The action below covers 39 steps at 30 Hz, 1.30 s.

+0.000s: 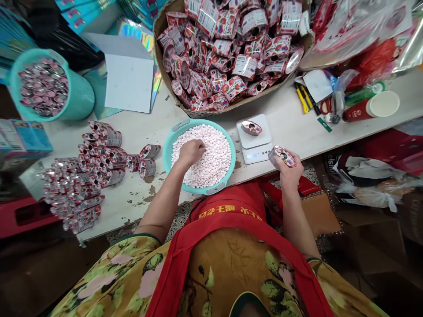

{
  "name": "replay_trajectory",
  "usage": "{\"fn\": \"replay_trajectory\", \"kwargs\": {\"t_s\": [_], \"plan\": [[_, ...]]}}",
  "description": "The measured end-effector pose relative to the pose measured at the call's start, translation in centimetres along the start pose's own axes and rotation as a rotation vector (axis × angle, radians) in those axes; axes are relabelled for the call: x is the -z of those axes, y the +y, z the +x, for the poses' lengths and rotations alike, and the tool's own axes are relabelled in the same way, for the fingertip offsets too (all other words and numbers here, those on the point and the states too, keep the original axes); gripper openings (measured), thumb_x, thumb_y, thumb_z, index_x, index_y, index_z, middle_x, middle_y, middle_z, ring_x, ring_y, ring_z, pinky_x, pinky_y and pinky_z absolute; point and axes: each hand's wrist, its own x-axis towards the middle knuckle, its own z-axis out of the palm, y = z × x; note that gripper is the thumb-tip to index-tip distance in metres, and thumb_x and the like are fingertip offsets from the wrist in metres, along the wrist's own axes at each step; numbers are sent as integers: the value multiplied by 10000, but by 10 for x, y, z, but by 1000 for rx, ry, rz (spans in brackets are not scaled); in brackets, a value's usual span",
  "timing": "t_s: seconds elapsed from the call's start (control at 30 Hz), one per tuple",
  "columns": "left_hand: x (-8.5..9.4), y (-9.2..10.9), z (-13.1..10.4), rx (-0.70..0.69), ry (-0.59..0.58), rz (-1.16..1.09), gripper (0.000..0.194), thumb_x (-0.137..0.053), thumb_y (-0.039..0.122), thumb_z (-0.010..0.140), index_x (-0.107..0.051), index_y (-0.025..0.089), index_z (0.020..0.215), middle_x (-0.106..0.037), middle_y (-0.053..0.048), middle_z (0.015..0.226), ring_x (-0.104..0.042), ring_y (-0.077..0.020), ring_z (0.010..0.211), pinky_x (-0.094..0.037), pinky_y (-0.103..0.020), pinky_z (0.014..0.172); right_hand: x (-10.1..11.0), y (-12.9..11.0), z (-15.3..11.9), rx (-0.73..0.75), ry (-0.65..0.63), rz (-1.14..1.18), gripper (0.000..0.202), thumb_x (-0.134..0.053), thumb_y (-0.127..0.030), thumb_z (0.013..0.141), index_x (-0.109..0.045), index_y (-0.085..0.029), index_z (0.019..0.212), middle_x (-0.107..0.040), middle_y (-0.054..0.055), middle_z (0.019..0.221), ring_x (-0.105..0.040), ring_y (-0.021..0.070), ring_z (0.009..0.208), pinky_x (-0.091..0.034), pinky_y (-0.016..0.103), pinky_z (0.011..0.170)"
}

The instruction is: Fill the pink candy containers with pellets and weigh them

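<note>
**As my left hand dips into candies, my right hand grips a container**

While the pale pink candies fill a turquoise bowl just in front of me, other things crowd around it. Right of it sits a white scale bearing one oval tub; to the left, many similar tubs are grouped on the worn table. Beyond, a carton heaped with more takes up the far side, between a turquoise bucket of small shiny discs and a red cup.

My left fingers are bunched together on the candies; I cannot tell whether they pinch any. My right hand, beyond the scale from the bowl, pinches its container between thumb and fingers, its opening showing.

Strawberry prints cover the tubs, and some in the carton show barcodes. Yellow Chinese characters, 王 among them, cross my red apron; the scale's digits are too small to read.
</note>
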Motion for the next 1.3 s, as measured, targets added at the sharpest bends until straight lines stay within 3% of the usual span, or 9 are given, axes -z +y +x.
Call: {"fn": "replay_trajectory", "kwargs": {"t_s": [0.2, 0.33, 0.43, 0.57, 0.73, 0.83, 0.93, 1.13, 1.3], "plan": [[-6, 80, 30, -315, 223, -44, 235, -498, 202, 963, -697, 165, 1083, -709, -112, 1117, -634, -228, 1040, -474, -340, 877, -1, 10, 5, 34, -18, 8, 542, -886, -344, 590, -712, -160, 1069, -737, 48, 1021, -694, 204, 932, -569, 407, 938], [-33, 154, 81, -607, 120, 92, 331, -485, 126, 976, -635, 196, 1262, -638, -144, 1320, -557, -255, 1250, -432, -394, 989, -9, 13, 20, 32, -30, -33, 546, -868, -366, 594, -708, -159, 1072, -733, 46, 1016, -692, 210, 930, -568, 407, 935], [-37, 170, 94, -596, 13, 150, 314, -435, 148, 1004, -652, 178, 1229, -659, -145, 1243, -600, -237, 1187, -441, -356, 913, -21, 15, 37, 27, -70, -75, 566, -865, -398, 589, -716, -160, 1081, -734, 55, 1038, -690, 226, 961, -560, 428, 961], [-1, 122, 54, -490, 169, -61, 316, -533, 256, 987, -593, 205, 1294, -654, -117, 1276, -613, -230, 1173, -485, -329, 872, -48, 22, 60, 34, -123, -75, 633, -894, -403, 537, -715, -163, 1094, -729, 45, 1015, -692, 228, 932, -550, 455, 974], [55, -15, -8, 21, 529, -325, 380, -701, 345, 901, -556, 260, 1243, -678, -66, 1199, -645, -230, 1033, -502, -364, 890, -85, 28, 70, 23, -244, -51, 619, -879, -397, 525, -692, -148, 1060, -716, 56, 1021, -676, 217, 952, -543, 423, 966], [62, -96, 12, 387, 594, -209, 428, -733, 337, 863, -528, 240, 1227, -643, -57, 1182, -599, -262, 1033, -463, -433, 936, -99, 30, 75, 46, -286, -90, 601, -853, -413, 562, -684, -148, 1075, -706, 72, 1070, -664, 214, 991, -533, 402, 974], [56, -143, 52, 517, 485, -122, 402, -673, 311, 901, -482, 200, 1238, -591, -51, 1188, -543, -253, 1045, -431, -491, 991, -106, 32, 83, 87, -311, -148, 601, -838, -443, 576, -677, -151, 1077, -704, 80, 1079, -657, 212, 1007, -532, 390, 971], [51, -162, 84, 523, 358, -108, 330, -716, 226, 863, -524, 138, 1116, -599, -97, 1194, -481, -311, 1176, -373, -594, 1073, -104, 37, 94, 121, -407, -190, 660, -839, -460, 595, -646, -159, 1150, -691, 106, 1180, -646, 231, 1090, -514, 425, 1039], [39, -80, 53, 276, 650, -165, 301, -577, 291, 969, -592, 167, 1243, -593, -112, 1265, -474, -288, 1241, -370, -515, 1122, -81, 45, 92, 179, -390, -275, 739, -839, -415, 637, -590, -193, 1297, -586, 123, 1368, -558, 259, 1264, -481, 455, 1093]]}}
